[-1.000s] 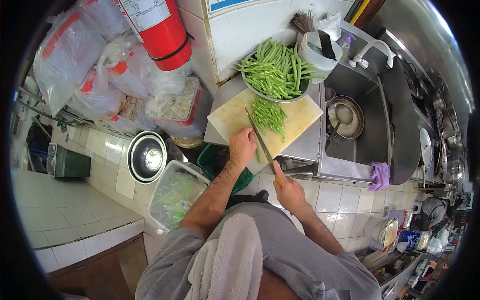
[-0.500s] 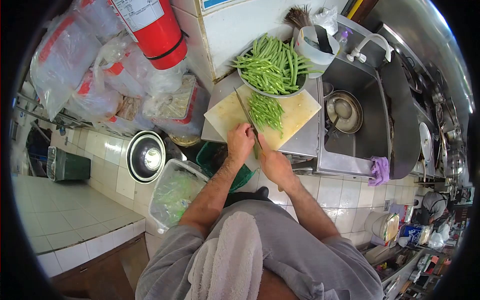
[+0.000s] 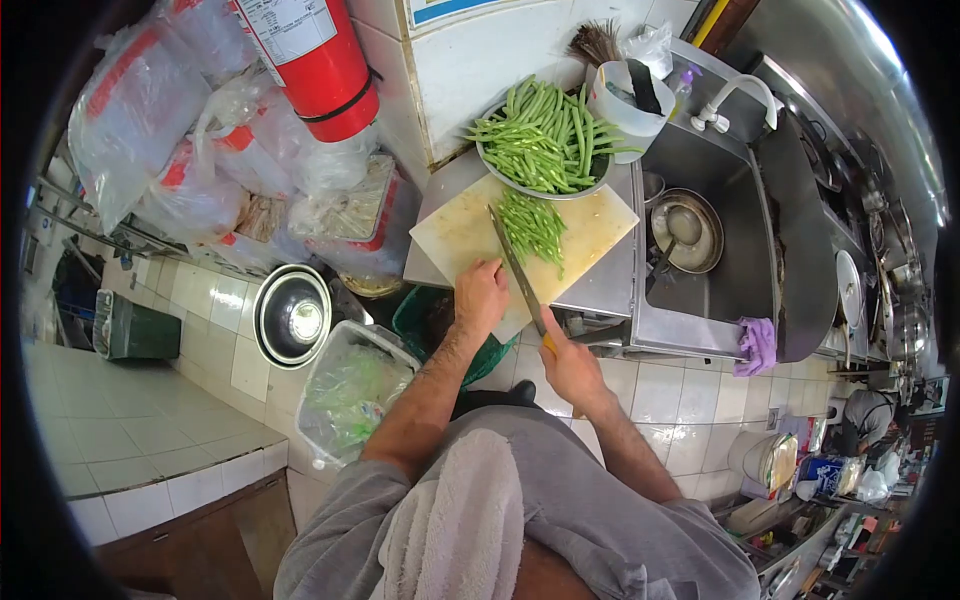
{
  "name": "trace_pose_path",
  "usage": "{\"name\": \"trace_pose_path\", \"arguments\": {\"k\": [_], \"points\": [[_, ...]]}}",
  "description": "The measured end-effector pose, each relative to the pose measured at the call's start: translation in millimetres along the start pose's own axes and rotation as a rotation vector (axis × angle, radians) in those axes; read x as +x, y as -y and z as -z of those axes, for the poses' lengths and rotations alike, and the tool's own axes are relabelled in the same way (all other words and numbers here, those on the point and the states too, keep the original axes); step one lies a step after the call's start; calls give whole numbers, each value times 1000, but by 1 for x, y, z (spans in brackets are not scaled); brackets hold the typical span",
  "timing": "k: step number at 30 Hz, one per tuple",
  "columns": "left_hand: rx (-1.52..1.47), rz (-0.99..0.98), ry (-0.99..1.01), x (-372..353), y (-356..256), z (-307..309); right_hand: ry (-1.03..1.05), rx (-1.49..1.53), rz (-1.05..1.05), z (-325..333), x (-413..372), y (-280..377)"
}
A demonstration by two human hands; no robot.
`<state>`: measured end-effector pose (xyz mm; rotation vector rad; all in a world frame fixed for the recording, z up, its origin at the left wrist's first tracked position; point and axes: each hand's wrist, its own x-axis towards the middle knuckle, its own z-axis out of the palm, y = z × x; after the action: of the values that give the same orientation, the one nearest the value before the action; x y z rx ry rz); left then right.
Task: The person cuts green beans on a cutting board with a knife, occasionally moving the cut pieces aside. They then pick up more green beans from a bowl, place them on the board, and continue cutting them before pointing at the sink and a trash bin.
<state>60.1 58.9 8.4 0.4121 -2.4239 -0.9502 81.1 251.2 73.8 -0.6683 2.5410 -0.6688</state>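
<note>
My right hand [image 3: 570,368] grips a long kitchen knife [image 3: 518,268] by its yellowish handle. The blade points away from me over the pale cutting board [image 3: 600,222]. Left of the blade, my left hand [image 3: 481,297] rests at the board's near edge with curled fingers; what they hold, if anything, is hidden. Sliced green beans [image 3: 532,226] lie in a pile on the board, just right of the blade. Behind them, a round metal bowl [image 3: 556,193] is heaped with more green beans [image 3: 545,135], some whole and some sliced.
To the right is a metal sink [image 3: 735,235] with a pan [image 3: 712,228] inside and a purple cloth [image 3: 757,345] over its front edge. A white container [image 3: 630,120] stands beside the bowl. Below left are a clear plastic bin [image 3: 345,400], a green basket [image 3: 490,360] and metal basins [image 3: 292,315].
The knife has moved right and toward me with my right hand, so its blade is now apart from my left fingers. My left hand has shifted slightly toward me.
</note>
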Motion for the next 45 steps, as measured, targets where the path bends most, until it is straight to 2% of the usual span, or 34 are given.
{"name": "trace_pose_path", "arguments": {"k": [6, 9, 15, 18, 27, 31, 33, 36, 41, 45], "points": [[70, -8, -138, -3, -4, -8, -5, 32, 12, -5, -6, -6], [106, 45, -125, -1, -5, -12, -54, 8, 93, -11, -17, -11], [174, 47, -82, -3, -9, -12, -49, 59, 115, -10, -33, -12], [140, 5, -74, -6, -11, -7, -60, 61, 126, -15, -30, -15], [81, 37, -68, -5, -8, -10, -33, 11, 121, -8, -40, -14], [62, 13, -68, -4, -5, -11, 38, 5, 56, -8, -4, 0], [87, 37, -52, -5, -6, -10, -55, -68, 100, -18, 25, 5], [77, 61, -59, -4, -9, -10, -77, -85, 148, -14, 37, 11], [102, 29, -100, -4, -4, -14, -5, -10, 88, -7, -33, -17], [157, -1, -121, 5, -3, -15, 70, 85, 1, 6, -44, -17]]}}
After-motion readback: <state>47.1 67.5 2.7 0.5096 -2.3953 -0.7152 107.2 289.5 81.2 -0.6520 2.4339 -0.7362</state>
